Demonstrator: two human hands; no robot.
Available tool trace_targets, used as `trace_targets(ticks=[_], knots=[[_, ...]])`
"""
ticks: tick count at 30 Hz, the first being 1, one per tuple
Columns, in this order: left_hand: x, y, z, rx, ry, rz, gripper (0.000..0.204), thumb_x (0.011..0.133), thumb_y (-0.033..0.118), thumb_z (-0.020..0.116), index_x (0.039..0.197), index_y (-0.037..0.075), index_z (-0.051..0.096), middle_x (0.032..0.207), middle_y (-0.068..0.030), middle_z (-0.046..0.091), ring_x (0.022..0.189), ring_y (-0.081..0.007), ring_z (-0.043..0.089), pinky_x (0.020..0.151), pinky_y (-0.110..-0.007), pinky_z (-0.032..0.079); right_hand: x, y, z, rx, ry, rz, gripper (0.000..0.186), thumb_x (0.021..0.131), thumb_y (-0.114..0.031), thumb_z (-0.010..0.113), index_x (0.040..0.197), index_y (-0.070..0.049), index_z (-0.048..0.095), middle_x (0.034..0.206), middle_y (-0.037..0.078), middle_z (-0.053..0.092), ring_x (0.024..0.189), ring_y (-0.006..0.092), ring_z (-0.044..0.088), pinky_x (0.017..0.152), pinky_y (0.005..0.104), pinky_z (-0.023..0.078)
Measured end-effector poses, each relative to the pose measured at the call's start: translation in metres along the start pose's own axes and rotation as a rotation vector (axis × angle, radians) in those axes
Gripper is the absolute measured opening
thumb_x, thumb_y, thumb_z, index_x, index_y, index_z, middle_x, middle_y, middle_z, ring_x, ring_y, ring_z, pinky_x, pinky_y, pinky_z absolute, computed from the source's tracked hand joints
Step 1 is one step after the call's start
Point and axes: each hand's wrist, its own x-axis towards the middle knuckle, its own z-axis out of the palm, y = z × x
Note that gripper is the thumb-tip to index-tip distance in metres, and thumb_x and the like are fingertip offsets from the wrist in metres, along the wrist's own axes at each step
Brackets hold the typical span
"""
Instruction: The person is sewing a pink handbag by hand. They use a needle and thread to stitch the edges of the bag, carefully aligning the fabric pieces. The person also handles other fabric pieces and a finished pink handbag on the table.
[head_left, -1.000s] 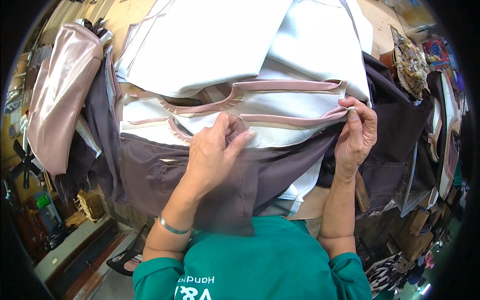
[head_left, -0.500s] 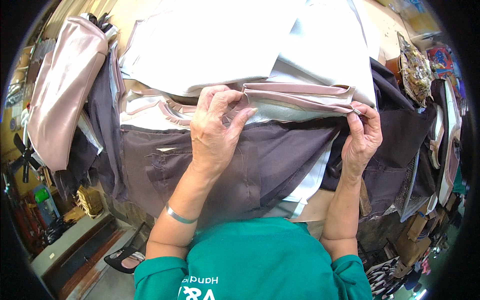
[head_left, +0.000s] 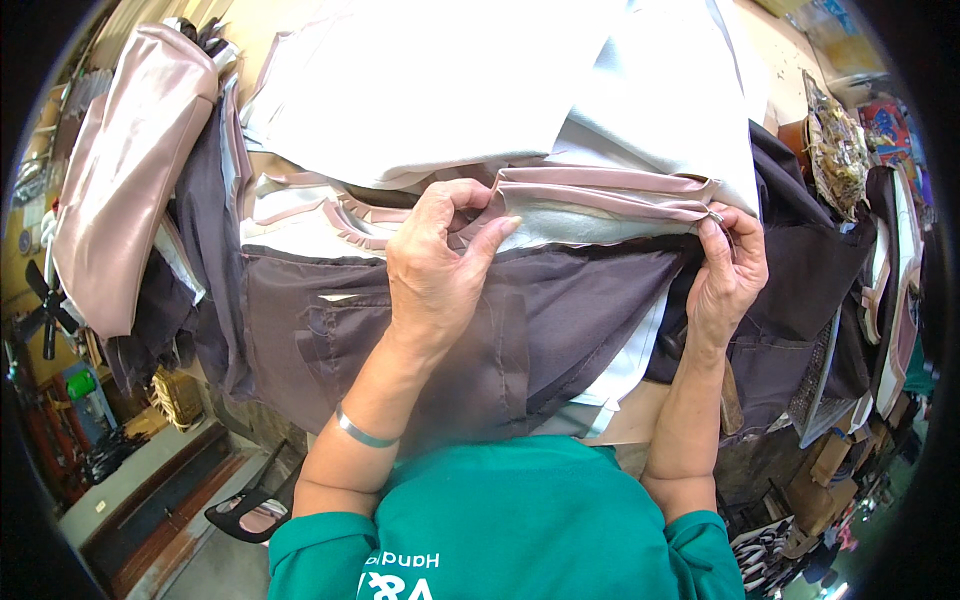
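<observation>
A folded pink leather band (head_left: 610, 190) with pale backing runs across the front of a sewn piece. My left hand (head_left: 440, 250) has its fingers curled over the band's left end, and the thumb points right against the pale backing (head_left: 560, 222). At the other end, my right hand (head_left: 730, 265) pinches the band's corner between thumb and fingers. Dark brown lining fabric (head_left: 420, 330) with stitched seams hangs below the band toward me. Left of my left hand, a curved pink edge (head_left: 350, 225) shows small notched pleats.
Large white-backed sheets (head_left: 420, 90) cover the worktable behind the band. A pink leather piece (head_left: 135, 190) lies at the left over dark cloth. To the right are a scrap-covered container (head_left: 835, 150), more dark fabric (head_left: 800, 290) and a wooden handle (head_left: 730, 400).
Both hands keep their hold on the band. The band and my left hand sit slightly further right in view; the right hand's grip looks nearly the same.
</observation>
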Motion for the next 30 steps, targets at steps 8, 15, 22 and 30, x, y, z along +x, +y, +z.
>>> trace_targets(ticks=[8,15,22,30], knots=[[0.002,0.006,0.000,0.063,-0.008,-0.057,0.025,0.068,0.006,0.071,0.088,0.002,0.056,0.080,-0.0007,0.053,0.070,-0.0085,0.046,0.065,-0.020,0.040,0.000,0.003,0.003,-0.066,0.053,-0.047,0.011,0.074,0.002,0.061,0.083,-0.002,0.056,0.085,0.002,0.053,0.076,0.0074,0.048,0.068,0.0189,0.040],[0.003,0.002,0.003,0.066,0.024,-0.047,0.022,0.068,0.008,0.071,0.084,0.003,0.056,0.074,-0.0003,0.053,0.064,-0.0086,0.046,0.060,-0.021,0.041,-0.001,-0.003,0.005,-0.177,0.067,-0.036,0.009,0.073,-0.001,0.063,0.081,0.001,0.058,0.091,0.005,0.051,0.083,0.0095,0.049,0.072,0.0200,0.040],[0.003,0.005,0.001,-0.081,-0.027,-0.130,0.022,0.070,0.005,0.069,0.086,0.002,0.054,0.079,0.0010,0.049,0.068,-0.0063,0.043,0.063,-0.019,0.039,0.004,-0.011,0.005,-0.133,0.073,0.102,0.010,0.074,-0.005,0.064,0.079,0.003,0.060,0.075,0.003,0.056,0.066,0.0055,0.049,0.059,0.0167,0.040],[0.004,0.003,-0.004,-0.150,-0.064,-0.158,0.022,0.070,0.005,0.070,0.084,0.003,0.053,0.079,0.0020,0.047,0.069,-0.0062,0.040,0.064,-0.018,0.036,0.010,-0.015,0.002,0.149,-0.001,0.273,0.005,0.076,-0.003,0.061,0.074,-0.001,0.057,0.072,0.001,0.057,0.065,0.0037,0.049,0.061,0.0166,0.041]])
